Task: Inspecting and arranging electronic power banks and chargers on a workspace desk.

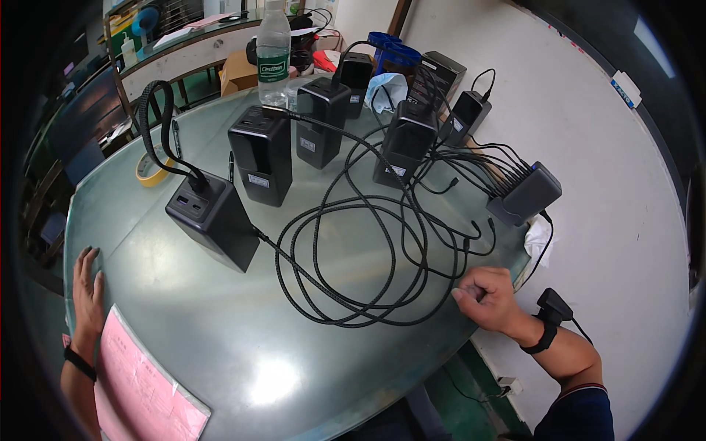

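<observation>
My left hand (pixel 88 294) lies flat at the left edge of the glass-topped table (pixel 213 323), fingers stretched out and holding nothing, near a pink paper booklet (pixel 147 382). At the right edge, my right hand (pixel 487 298) rests in a loose fist beside a coiled black braided cable (pixel 346 320); nothing shows in it. Nearest stands a tall black power bank (pixel 213 220) with a looped cable plugged into its top. Behind it are a second power bank (pixel 261 158), a third power bank (pixel 321 125) and a fourth power bank (pixel 404 143), all upright.
A black multi-port charger (pixel 529 192) with many cables stands by the white wall (pixel 588 191). Farther back are a smaller black power bank (pixel 465 117), a water bottle (pixel 273 59), a blue face mask (pixel 387 92) and a black box (pixel 437 77). Yellow tape (pixel 153 176) lies left.
</observation>
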`<state>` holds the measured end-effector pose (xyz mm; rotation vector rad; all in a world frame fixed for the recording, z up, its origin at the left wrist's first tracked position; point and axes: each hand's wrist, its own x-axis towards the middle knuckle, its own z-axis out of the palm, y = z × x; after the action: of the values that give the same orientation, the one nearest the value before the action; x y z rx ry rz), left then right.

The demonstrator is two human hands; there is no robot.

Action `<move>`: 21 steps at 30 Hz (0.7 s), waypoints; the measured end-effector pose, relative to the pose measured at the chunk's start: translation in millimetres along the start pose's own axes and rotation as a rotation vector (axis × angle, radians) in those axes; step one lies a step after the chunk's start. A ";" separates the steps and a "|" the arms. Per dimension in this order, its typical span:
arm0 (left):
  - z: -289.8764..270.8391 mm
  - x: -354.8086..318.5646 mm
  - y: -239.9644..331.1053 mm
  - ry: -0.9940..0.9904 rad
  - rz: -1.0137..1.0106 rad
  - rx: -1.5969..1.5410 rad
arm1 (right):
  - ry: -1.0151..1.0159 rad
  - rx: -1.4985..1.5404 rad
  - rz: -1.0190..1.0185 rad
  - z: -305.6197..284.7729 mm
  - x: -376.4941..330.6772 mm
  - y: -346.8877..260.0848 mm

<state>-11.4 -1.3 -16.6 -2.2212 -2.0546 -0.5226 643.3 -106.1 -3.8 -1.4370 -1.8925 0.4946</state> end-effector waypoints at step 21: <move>3.9 1.1 0.4 0.002 0.002 0.006 | 0.009 -0.001 0.014 1.0 -0.4 0.3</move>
<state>-10.2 0.8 -19.9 -2.2182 -2.0504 -0.5177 642.8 -106.2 -4.8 -1.4510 -1.8769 0.4931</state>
